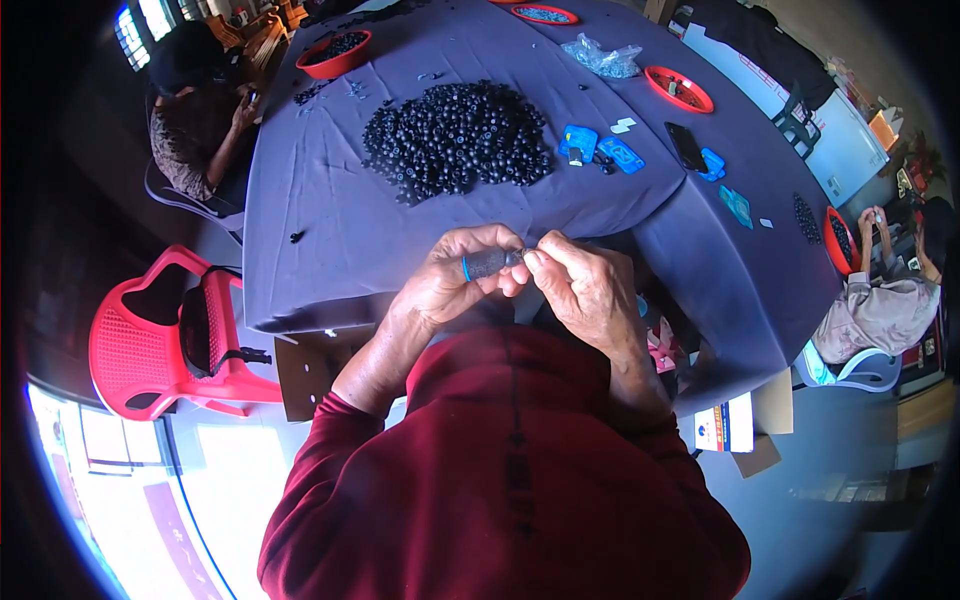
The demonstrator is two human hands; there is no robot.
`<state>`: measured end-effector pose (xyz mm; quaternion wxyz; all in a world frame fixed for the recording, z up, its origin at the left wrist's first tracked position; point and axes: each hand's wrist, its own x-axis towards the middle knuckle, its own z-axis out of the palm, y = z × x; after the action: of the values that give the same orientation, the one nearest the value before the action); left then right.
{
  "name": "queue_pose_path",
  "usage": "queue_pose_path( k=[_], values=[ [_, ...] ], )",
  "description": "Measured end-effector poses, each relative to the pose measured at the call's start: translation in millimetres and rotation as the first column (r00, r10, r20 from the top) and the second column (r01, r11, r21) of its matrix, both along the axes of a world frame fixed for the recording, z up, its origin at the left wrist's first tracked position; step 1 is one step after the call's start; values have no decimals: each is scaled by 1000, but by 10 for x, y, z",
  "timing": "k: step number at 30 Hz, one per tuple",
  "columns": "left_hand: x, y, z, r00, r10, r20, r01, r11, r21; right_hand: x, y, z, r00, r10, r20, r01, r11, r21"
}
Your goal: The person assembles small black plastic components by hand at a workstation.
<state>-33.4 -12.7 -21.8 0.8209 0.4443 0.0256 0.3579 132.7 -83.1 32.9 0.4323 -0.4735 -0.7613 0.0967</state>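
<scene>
My left hand (455, 272) grips a small dark cylindrical part with a blue ring (487, 263) at chest height, just in front of the table's near edge. My right hand (580, 285) pinches the right end of that same part with its fingertips. A big heap of small black round parts (455, 135) lies on the purple tablecloth (320, 200) beyond my hands. Both sleeves are dark red.
Blue cards (600, 148), a black phone (686, 146) and a clear bag (603, 58) lie right of the heap. Red bowls (336, 52) (679, 88) (838, 240) stand around the table. A red plastic chair (160, 340) is at my left. Two other people sit at far left and far right.
</scene>
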Motion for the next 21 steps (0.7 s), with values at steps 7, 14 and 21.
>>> queue_pose_path(
  k=[7, 14, 21],
  values=[
    [37, -54, 14, 997, 74, 25, -73, 997, -12, -16, 15, -65, 1000, -24, -1, 24, 998, 50],
    [89, -100, 43, 998, 54, 23, -52, 995, -91, -23, 36, -135, 1000, -30, -1, 30, 999, 43],
    [7, -113, 108, 994, 103, 46, -103, 995, -15, -123, 0, -123, 967, 161, -197, -150, 986, 69]
  ],
)
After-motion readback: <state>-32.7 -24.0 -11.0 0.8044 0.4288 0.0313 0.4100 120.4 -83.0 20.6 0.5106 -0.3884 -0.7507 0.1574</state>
